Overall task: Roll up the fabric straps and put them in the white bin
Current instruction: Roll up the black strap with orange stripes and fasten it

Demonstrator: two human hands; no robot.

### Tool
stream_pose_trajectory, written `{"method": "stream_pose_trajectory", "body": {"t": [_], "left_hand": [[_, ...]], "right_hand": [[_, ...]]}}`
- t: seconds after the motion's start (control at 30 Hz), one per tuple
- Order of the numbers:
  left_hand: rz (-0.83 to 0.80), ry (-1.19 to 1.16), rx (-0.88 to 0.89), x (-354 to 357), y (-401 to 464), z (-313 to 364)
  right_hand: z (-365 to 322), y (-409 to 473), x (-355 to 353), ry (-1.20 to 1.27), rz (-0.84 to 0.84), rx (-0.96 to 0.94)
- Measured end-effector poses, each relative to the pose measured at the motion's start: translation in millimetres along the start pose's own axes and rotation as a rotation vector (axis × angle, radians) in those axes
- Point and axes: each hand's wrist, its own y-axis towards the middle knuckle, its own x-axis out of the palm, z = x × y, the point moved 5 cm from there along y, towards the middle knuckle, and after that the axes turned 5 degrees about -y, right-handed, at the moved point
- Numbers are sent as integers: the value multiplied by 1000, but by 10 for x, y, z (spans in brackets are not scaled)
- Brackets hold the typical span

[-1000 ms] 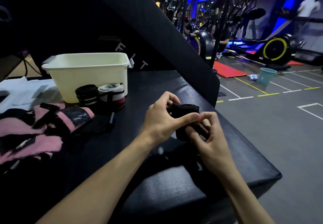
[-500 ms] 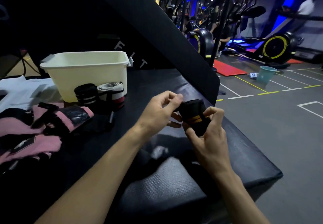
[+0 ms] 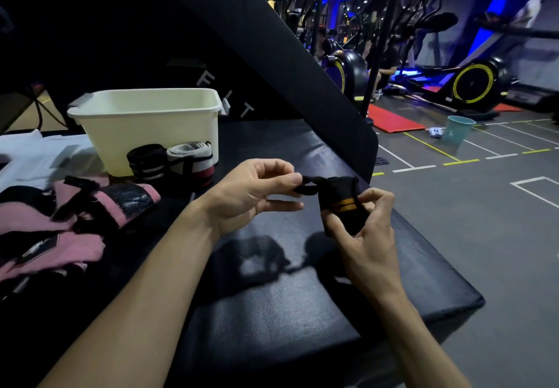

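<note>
Head view, frame centre: right hand (image 3: 367,236) grips a rolled black strap (image 3: 341,203) to keep it tight; left hand (image 3: 251,194) pinches its loose loop. White bin (image 3: 151,133) waits upper left.

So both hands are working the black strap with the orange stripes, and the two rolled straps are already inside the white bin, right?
Not quite. The head view shows the two rolled straps on the black pad in front of the white bin, outside it, touching or nearly touching its front wall. The rest holds: the left hand pinches the loop end and the right hand holds the black strap with the orange stripes.
</note>
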Motion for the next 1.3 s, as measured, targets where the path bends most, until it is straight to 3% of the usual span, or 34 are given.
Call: {"method": "stream_pose_trajectory", "body": {"t": [0.13, 0.3, 0.4, 0.57, 0.8, 0.93, 1.13, 1.3], "left_hand": [[84, 80, 76, -49, 30, 1], [357, 937, 349, -75, 48, 51], [473, 1064, 478, -17, 16, 102], [267, 457, 151, -95, 96, -35], [105, -125, -2, -73, 2, 61], [121, -175, -57, -37, 34, -7], [160, -375, -103, 12, 104, -155], [222, -306, -102, 20, 137, -221]], "right_hand": [[-13, -17, 6, -33, -10, -17], [-80, -57, 83, -122, -63, -102], [-103, -65, 130, -148, -88, -128], [-74, -49, 115, -163, -78, -101], [-65, -55, 105, -135, -72, -49], [-56, -35, 97, 8, -66, 23], [-83, -36, 184, 513, -136, 214], [-96, -18, 267, 853, -147, 337]]}}
